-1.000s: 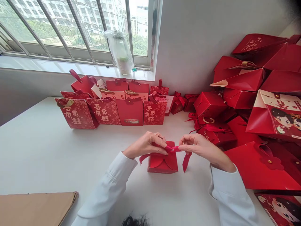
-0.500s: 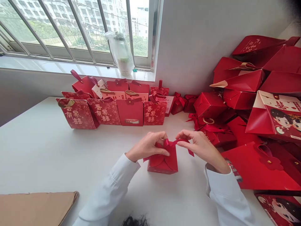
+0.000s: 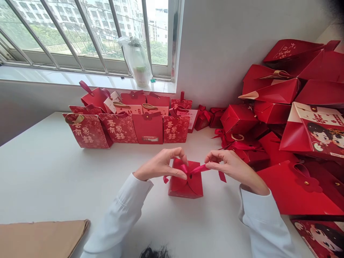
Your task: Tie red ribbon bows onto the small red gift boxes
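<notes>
White table (image 3: 113, 200) beneath the fingers, barred window (image 3: 91, 36) beyond; one red box (image 3: 185, 184) between two hands, right fingers (image 3: 208, 161) pinching one ribbon (image 3: 200, 168), left fingers (image 3: 185, 170) parted around its loop.

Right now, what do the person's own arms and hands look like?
The left sleeve and right sleeve are long, loose and plain, whitish-blue, creased, with cuffs at the wrists. The left hand and right hand wear no gloves; no ring or watch shows.

Plastic-bagged cup (image 3: 139, 66) upright on windowsill (image 3: 91, 79). Brown cardboard (image 3: 40, 238) flat at desk's (image 3: 113, 200) near left. Red gift boxes (image 3: 249, 118) heaped at right.
</notes>
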The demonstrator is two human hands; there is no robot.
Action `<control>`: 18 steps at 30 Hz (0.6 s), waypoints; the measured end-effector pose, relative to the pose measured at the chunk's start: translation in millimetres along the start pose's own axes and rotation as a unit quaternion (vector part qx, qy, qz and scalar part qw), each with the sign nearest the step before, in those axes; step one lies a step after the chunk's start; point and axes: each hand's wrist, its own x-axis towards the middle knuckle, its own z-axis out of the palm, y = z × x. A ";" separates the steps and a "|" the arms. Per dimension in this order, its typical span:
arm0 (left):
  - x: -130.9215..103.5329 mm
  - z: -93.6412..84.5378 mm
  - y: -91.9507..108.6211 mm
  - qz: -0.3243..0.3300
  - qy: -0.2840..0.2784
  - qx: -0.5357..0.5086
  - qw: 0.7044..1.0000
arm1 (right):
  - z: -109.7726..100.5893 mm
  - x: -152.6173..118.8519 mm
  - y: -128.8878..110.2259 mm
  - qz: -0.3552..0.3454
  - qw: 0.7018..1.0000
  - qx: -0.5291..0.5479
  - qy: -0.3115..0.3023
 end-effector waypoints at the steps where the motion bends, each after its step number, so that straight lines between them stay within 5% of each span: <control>1: -2.0 -3.3 1.0 -0.006 -0.002 0.050 0.999 | -0.1 -0.1 -0.6 0.001 1.000 -0.010 -0.003; 5: -11.1 -14.1 5.1 -0.015 -0.033 0.158 0.987 | 0.0 -0.5 -2.1 -0.010 0.999 -0.037 -0.014; 18: -14.4 -15.3 20.4 0.048 -0.074 0.042 0.995 | 8.7 5.2 -0.2 0.006 1.000 -0.002 -0.013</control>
